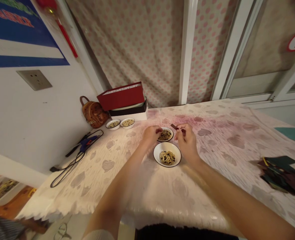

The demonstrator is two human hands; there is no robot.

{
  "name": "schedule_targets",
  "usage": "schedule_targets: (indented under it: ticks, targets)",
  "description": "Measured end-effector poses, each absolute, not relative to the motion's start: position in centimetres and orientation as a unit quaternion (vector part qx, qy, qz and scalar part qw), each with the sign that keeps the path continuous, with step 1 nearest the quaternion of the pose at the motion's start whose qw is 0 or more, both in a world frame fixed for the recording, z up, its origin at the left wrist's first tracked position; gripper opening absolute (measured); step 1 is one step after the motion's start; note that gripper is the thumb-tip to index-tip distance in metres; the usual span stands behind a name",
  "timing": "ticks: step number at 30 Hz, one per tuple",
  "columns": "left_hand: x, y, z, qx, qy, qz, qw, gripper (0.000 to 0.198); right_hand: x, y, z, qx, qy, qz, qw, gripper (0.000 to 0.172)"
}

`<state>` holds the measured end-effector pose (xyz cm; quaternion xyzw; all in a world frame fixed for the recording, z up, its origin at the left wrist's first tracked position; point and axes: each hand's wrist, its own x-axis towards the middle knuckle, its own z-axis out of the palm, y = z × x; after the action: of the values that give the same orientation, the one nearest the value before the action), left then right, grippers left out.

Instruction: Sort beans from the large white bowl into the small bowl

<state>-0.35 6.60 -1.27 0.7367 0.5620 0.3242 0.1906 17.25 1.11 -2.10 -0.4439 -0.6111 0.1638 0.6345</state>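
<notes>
Two white bowls with dark rims stand one behind the other before me. The nearer bowl (pixel 167 164) holds pale yellow and black beads or beans, too small to tell which. In the farther bowl (pixel 165 140) lie darker mixed ones. My left hand (pixel 151 136) is at the farther bowl's left rim, its fingertips pinched together over the contents; what they hold, if anything, is hidden. To the right of both bowls, my right hand (pixel 188 141) is raised with its fingers closed on a small brown flat strip (pixel 173 126), which points toward the farther bowl.
Two small bowls (pixel 127 123) of similar pieces stand at the back left, before stacked boxes (pixel 124 96) and a brown mini backpack (pixel 94 113). A blue glue gun (pixel 89 142) with its cord lies left. Dark felt-like pieces (pixel 282 175) lie right on the patterned tablecloth (pixel 142 196).
</notes>
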Motion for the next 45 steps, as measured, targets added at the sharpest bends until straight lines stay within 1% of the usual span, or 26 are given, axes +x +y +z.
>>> schedule_targets:
  ticks: [5,9,13,18,24,29,30,33,35,40,45]
  targets:
    - [-0.5,6.9,-2.3,0.694,0.531,0.395,0.283,0.022,17.2,0.9,-1.9,-0.458,-0.597,0.196,0.629,0.006]
    - [-0.6,7.2,-3.0,0.668,0.516,0.427,0.323,0.022,17.2,0.9,-2.0,-0.455,-0.594,0.205,0.631,0.006]
    - [-0.6,7.1,-3.0,0.657,0.508,0.445,0.336,0.017,17.1,1.1,-2.3,-0.46,-0.595,0.202,0.628,0.007]
    - [-1.0,6.3,-2.5,0.664,0.494,0.472,0.304,0.01,16.9,1.1,-2.4,-0.466,-0.584,0.23,0.624,0.008]
    - [-0.7,6.2,-2.7,0.619,0.477,0.49,0.385,0.008,16.9,0.9,-2.2,-0.454,-0.585,0.252,0.623,0.012]
    - [-0.2,5.6,-2.2,0.595,0.47,0.509,0.407,0.003,16.8,0.7,-1.9,-0.432,-0.575,0.288,0.632,0.013]
    - [-0.1,5.2,-2.0,0.589,0.464,0.513,0.418,0.006,16.8,0.6,-1.8,-0.425,-0.574,0.297,0.634,0.013]
    - [0.4,3.5,-1.3,0.574,0.432,0.507,0.477,0.026,16.6,0.3,-1.6,-0.41,-0.571,0.318,0.636,0.011]
    - [0.8,2.2,-0.9,0.575,0.416,0.502,0.495,0.034,16.4,0.1,-1.5,-0.41,-0.569,0.324,0.635,0.011]
    - [1.6,0.7,-0.7,0.61,0.417,0.497,0.455,0.038,16.2,-0.2,-1.5,-0.41,-0.567,0.335,0.631,0.016]
    - [1.5,0.5,-1.2,0.62,0.435,0.499,0.422,0.044,15.9,-0.3,-1.9,-0.398,-0.573,0.346,0.627,0.028]
